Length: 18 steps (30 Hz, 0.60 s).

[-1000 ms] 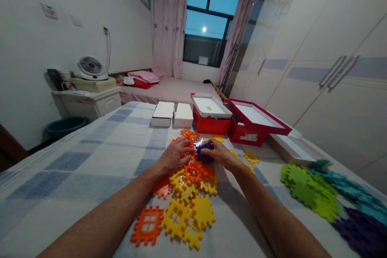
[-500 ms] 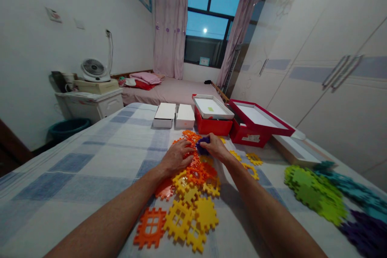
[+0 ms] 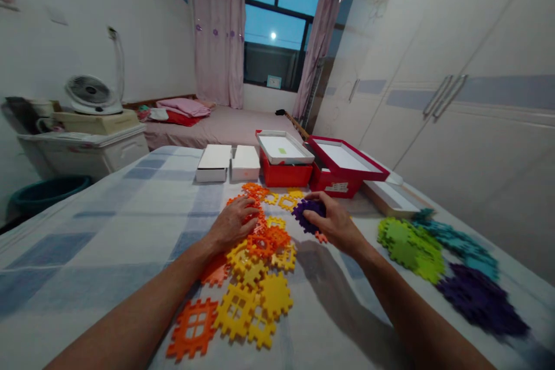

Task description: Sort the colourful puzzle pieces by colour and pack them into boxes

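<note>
Your right hand (image 3: 336, 224) has its fingers closed round a purple tile (image 3: 306, 209). It sits low at the checked cloth (image 3: 108, 231), whether touching or just above cannot be told, between the orange and yellow tiles (image 3: 255, 277) and the nearer red box (image 3: 284, 169). Your left hand (image 3: 232, 222) lies flat on the far part of that warm-coloured heap, fingers spread and gripping nothing. Pinch the purple piece by its toothed edges rather than its face, so the notches do not catch on their neighbours. A small orange piece (image 3: 321, 237) lies right by your right wrist and looks likely to be dragged along, so lift clear before you travel sideways. Press the left palm only lightly, enough to pin the heap without sliding its top tiles. The purple heap (image 3: 479, 300) lies well apart on your right, past the green tiles (image 3: 407, 245) and near the teal ones (image 3: 455, 240). If you carry the tile that way, pass over the green ones and set it down flat.
</note>
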Each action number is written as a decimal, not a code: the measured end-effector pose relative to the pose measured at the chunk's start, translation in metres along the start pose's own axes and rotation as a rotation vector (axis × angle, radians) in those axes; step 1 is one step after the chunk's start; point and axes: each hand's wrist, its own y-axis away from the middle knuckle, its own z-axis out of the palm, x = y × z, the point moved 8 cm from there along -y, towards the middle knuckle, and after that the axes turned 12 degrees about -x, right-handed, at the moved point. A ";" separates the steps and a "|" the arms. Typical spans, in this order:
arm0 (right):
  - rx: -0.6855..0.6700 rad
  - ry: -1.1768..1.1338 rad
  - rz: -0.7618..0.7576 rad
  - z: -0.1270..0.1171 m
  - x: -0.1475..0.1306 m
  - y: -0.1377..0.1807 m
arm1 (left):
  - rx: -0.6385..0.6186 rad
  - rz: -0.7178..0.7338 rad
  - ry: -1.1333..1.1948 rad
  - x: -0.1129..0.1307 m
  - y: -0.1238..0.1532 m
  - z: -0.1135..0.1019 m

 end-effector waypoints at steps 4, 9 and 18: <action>-0.004 0.161 -0.031 0.005 0.008 0.061 | -0.021 -0.023 -0.016 -0.013 0.001 0.006; 0.072 0.117 -0.037 0.019 0.032 0.082 | -0.070 -0.042 -0.054 -0.029 0.001 0.013; 0.601 0.227 0.271 -0.123 0.083 0.168 | -0.114 -0.082 -0.081 -0.038 0.002 0.016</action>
